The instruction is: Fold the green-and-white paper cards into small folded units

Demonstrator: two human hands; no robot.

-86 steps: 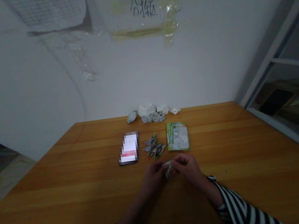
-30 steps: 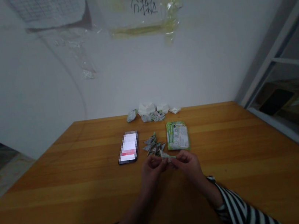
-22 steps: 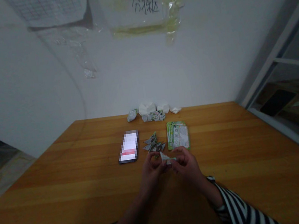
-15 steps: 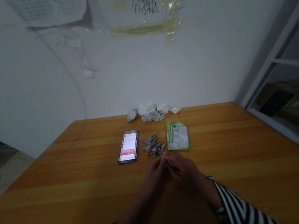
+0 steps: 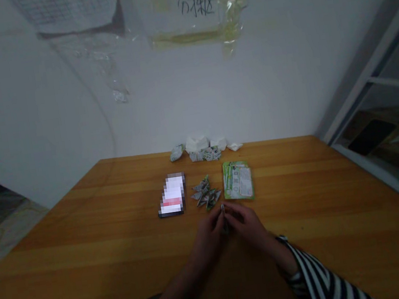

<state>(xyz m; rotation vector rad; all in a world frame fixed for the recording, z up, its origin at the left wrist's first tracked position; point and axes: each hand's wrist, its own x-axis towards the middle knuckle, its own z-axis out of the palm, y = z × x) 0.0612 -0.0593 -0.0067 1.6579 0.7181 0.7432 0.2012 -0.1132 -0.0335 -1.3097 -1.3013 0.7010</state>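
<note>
Sleeves nearest us, striped dark and white (image 5: pixel 321 276), and just past them we have two hands meeting over the wooden surface (image 5: pixel 124 249). Our left hand (image 5: pixel 206 232) is narrowed to a pinch, our right hand (image 5: pixel 247 223) pinches from the other side, and there between the fingertips, thin edge towards us, is a small folded paper piece (image 5: pixel 224 217)! We look to be pressing its fold, and we'd say the trick is even pressure: thumbs level, edges lined up, the crease squeezed along its whole length. Twist it, and we'd expect those layers to slip. The inner folds are hidden from us.

Just beyond our fingers lies a little cluster of folded paper pieces (image 5: pixel 206 195), points every way; we'd do well to keep our knuckles off it. Phone (image 5: pixel 172 194) to its left, screen blurred, and to its right a stack of green-and-white printed sheets (image 5: pixel 237 181). Out at the far edge, crumpled papers (image 5: pixel 197 145) line the wall (image 5: pixel 192 101), with a handwritten sign (image 5: pixel 196 4) taped above.
</note>
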